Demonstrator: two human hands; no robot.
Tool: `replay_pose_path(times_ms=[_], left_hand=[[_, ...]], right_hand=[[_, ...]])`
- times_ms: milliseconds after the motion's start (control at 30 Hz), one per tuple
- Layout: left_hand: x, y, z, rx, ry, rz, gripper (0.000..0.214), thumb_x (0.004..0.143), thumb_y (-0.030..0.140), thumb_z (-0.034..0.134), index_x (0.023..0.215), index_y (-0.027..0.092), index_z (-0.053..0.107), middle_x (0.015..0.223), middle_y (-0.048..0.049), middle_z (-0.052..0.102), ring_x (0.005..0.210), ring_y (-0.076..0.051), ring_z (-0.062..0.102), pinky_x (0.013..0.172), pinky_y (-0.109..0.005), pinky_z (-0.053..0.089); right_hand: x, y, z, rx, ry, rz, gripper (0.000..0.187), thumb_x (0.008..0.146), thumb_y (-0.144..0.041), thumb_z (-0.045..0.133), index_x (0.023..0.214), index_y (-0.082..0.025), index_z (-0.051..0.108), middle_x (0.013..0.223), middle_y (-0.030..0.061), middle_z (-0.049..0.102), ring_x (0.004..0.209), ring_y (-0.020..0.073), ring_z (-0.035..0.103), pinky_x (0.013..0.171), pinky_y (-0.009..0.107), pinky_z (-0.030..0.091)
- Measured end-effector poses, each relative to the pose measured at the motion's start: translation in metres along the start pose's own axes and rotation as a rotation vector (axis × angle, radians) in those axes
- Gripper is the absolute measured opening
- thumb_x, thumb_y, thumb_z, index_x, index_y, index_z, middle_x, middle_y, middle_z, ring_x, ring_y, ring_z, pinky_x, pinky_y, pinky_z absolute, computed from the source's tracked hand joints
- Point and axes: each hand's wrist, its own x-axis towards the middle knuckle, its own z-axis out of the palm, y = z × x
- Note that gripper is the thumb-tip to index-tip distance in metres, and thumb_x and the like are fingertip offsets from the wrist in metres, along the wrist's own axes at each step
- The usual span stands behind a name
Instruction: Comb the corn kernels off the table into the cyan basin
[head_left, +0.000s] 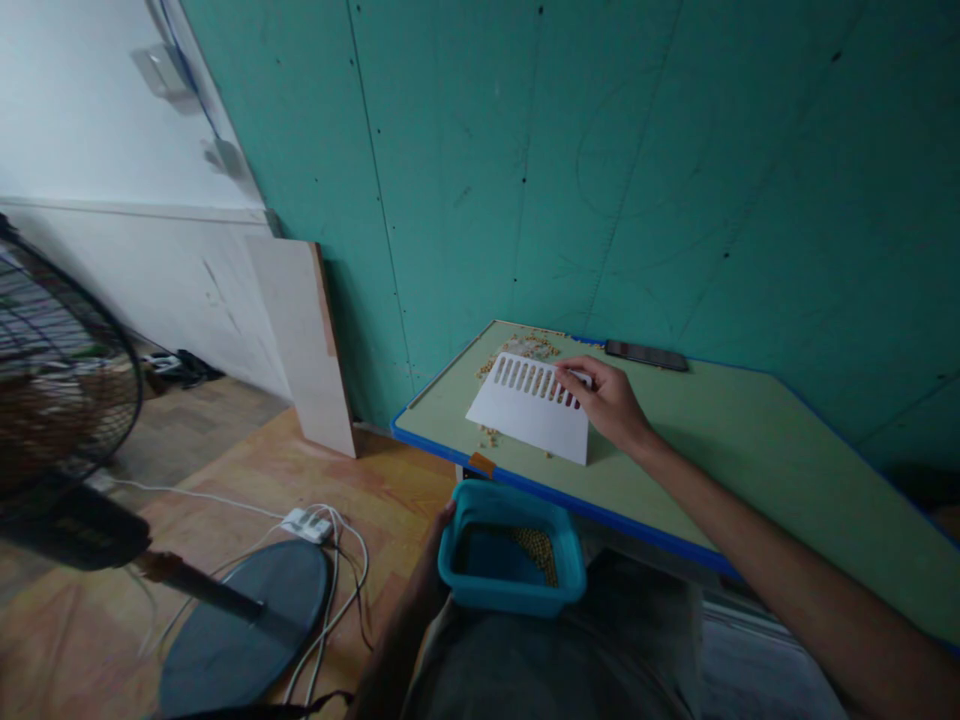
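Observation:
My right hand (pixel 611 405) pinches the upper right corner of a white slotted plastic panel (pixel 529 410). The panel is tilted over the table, its row of slots along the upper edge and its plain edge toward me. Small tan beans (pixel 532 345) lie scattered behind it, and a few more sit near the table's front edge. My left hand (pixel 433 555) is closed around the left side of a teal plastic tub (pixel 510 597), held just below the table edge over my lap. Beans are heaped at the right inside the tub. Most of my left fingers are hidden.
The pale green table (pixel 720 440) has a blue edge and stands against a green wall (pixel 480 170). A dark phone (pixel 646 355) lies at its back. To the left are a standing fan (pixel 67 400), a power strip (pixel 306 524) with loose cords and a leaning board (pixel 304 345).

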Motion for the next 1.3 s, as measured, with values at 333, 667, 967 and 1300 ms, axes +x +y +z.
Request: replay_pose_path(times_ms=[333, 667, 967, 1300], left_hand=[[-0.002, 0.001, 0.005, 0.004, 0.012, -0.025, 0.062, 0.094, 0.049, 0.057, 0.145, 0.014, 0.054, 0.117, -0.0111, 0.079, 0.115, -0.031, 0.071, 0.115, -0.044, 0.042], [-0.002, 0.002, 0.004, 0.007, 0.014, -0.041, 0.061, 0.095, 0.05, 0.056, 0.141, 0.011, 0.058, 0.114, -0.0124, 0.08, 0.114, -0.03, 0.072, 0.114, -0.044, 0.044], [-0.003, 0.008, 0.004, -0.015, 0.136, 0.098, 0.042, 0.091, 0.045, 0.064, 0.121, 0.018, 0.072, 0.098, -0.0032, 0.084, 0.111, -0.023, 0.073, 0.112, -0.033, 0.046], [-0.028, 0.035, 0.023, 0.108, 0.216, 0.353, 0.025, 0.085, 0.04, 0.072, 0.105, 0.027, 0.08, 0.117, 0.0024, 0.08, 0.137, -0.022, 0.055, 0.116, -0.027, 0.039]], right_hand=[[-0.002, -0.004, 0.003, 0.016, -0.02, -0.022, 0.033, 0.086, -0.049, 0.068, 0.098, -0.019, 0.073, 0.081, 0.0043, 0.073, 0.064, 0.0165, 0.064, 0.057, 0.028, 0.049], [-0.002, -0.005, 0.004, 0.014, -0.036, -0.042, 0.029, 0.087, -0.047, 0.068, 0.098, -0.02, 0.073, 0.083, 0.0039, 0.073, 0.067, 0.0169, 0.064, 0.06, 0.029, 0.05], [-0.003, -0.007, 0.004, -0.001, -0.057, -0.084, 0.03, 0.088, -0.048, 0.068, 0.097, -0.02, 0.074, 0.083, 0.0041, 0.073, 0.067, 0.0163, 0.064, 0.06, 0.029, 0.049], [-0.005, -0.009, 0.005, 0.007, -0.083, -0.097, 0.029, 0.089, -0.047, 0.067, 0.098, -0.02, 0.074, 0.084, 0.004, 0.073, 0.071, 0.0164, 0.064, 0.062, 0.028, 0.048]])
